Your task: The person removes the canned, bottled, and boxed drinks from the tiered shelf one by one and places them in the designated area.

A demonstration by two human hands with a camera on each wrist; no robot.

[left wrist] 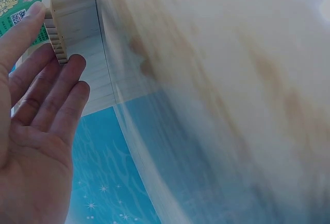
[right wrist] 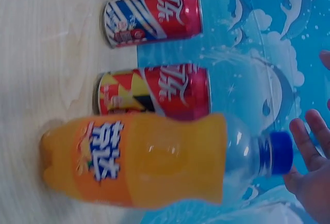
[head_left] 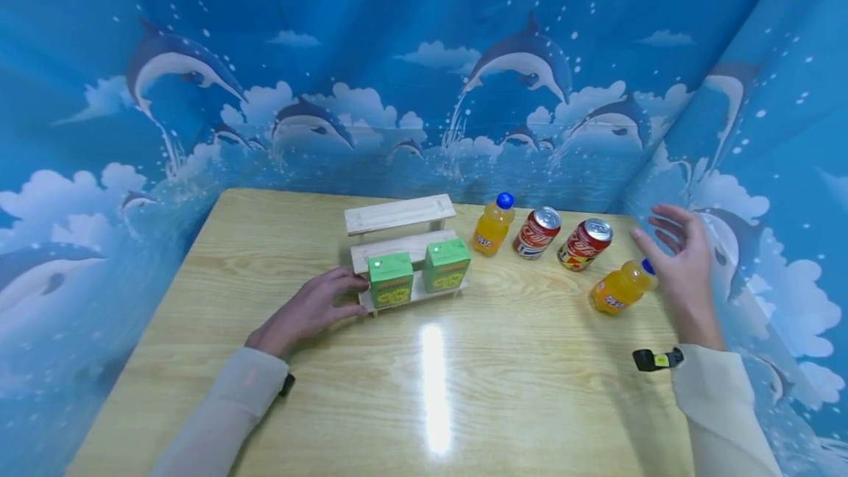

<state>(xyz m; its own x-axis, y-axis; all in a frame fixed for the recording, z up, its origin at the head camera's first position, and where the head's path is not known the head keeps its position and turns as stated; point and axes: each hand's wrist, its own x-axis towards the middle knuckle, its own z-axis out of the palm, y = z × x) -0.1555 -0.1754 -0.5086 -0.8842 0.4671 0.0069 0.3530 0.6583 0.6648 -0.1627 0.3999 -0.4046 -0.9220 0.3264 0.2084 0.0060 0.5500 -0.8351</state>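
Observation:
At the left end of a stepped wooden rack [head_left: 400, 245], my left hand [head_left: 319, 308] touches the wood with thumb and fingers loosely extended. In the left wrist view the thumb of this hand [left wrist: 36, 141] lies by the rack's edge [left wrist: 77, 23]. Two green drink cartons, a left one [head_left: 391, 280] and a right one [head_left: 447, 266], stand on the lowest step. On the right, my right hand [head_left: 685, 271] is spread beside the blue cap of an orange soda bottle [head_left: 619, 289]. The right wrist view has this bottle [right wrist: 165, 162] upright, its cap beside the fingers; contact is unclear.
Another orange soda bottle [head_left: 492, 227] stands right of the rack. Two red cola cans, one nearer the rack [head_left: 536, 234] and one farther right [head_left: 584, 245], stand between the bottles. A blue dolphin-print curtain [head_left: 397, 57] hangs behind the wooden table [head_left: 331, 403].

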